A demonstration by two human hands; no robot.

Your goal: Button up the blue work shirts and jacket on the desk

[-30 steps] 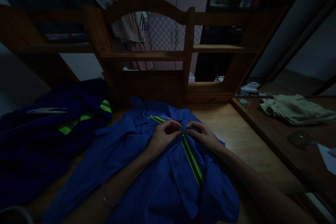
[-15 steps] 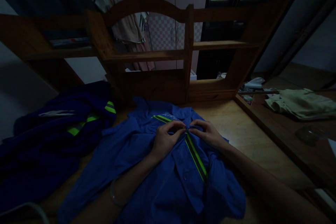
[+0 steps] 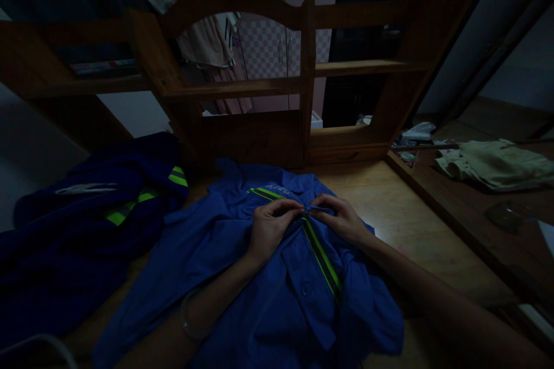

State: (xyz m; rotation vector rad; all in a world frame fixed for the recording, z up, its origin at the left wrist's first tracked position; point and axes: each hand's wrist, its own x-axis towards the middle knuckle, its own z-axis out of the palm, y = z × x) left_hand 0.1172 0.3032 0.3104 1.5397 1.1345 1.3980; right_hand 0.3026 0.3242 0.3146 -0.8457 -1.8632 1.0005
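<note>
A blue work shirt (image 3: 203, 248) with yellow-green and dark reflective strips lies spread over the wooden table. Both hands meet at its front edge, near the upper end of the right strip. My left hand (image 3: 269, 229) pinches the cloth between thumb and fingers. Close beside it, my right hand (image 3: 341, 220) grips the same front edge in a pinch. What lies right between the fingertips is too dark and small to make out. A button (image 3: 305, 289) shows lower on the shirt's front. My left wrist wears a pale bangle (image 3: 187, 320).
Dark blue clothing (image 3: 86, 230) with reflective bands is heaped at the left. A wooden shelf unit (image 3: 251, 144) stands along the table's back. On the lower surface at the right are folded pale cloth (image 3: 493, 164) and a glass-like dish (image 3: 508, 216).
The view has shifted slightly. Both hands stay pinched on the shirt's front edge, their fingers nearly in the same place.
</note>
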